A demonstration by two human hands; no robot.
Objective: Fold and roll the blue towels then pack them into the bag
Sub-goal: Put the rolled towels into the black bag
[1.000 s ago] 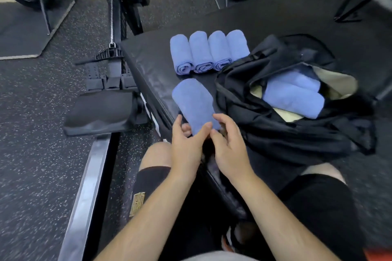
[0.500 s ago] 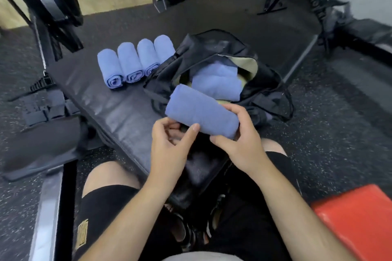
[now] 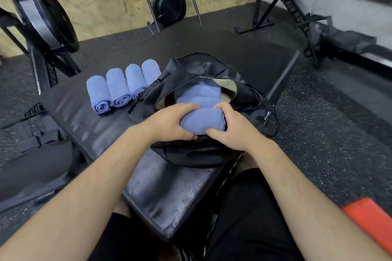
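Observation:
A rolled blue towel [image 3: 201, 121] lies in the mouth of the open black bag [image 3: 246, 95] on the black padded bench. My left hand [image 3: 171, 122] grips its left end and my right hand [image 3: 230, 127] grips its right end. Behind it, inside the bag, lie more rolled blue towels [image 3: 199, 94] against the pale lining. Several rolled blue towels [image 3: 118, 88] stand in a row on the bench just left of the bag; the rightmost is partly hidden by the bag's edge.
The black padded bench [image 3: 169, 193] runs from my lap away to the back. Rowing machines [image 3: 42, 27] flank it on the speckled rubber floor, a footrest at the left. A red pad [image 3: 373, 218] shows at the lower right.
Both hands lifted the rolled towel off the bench, carried it rightward and lowered it into the bag's opening. My view has swung to centre on the bag.

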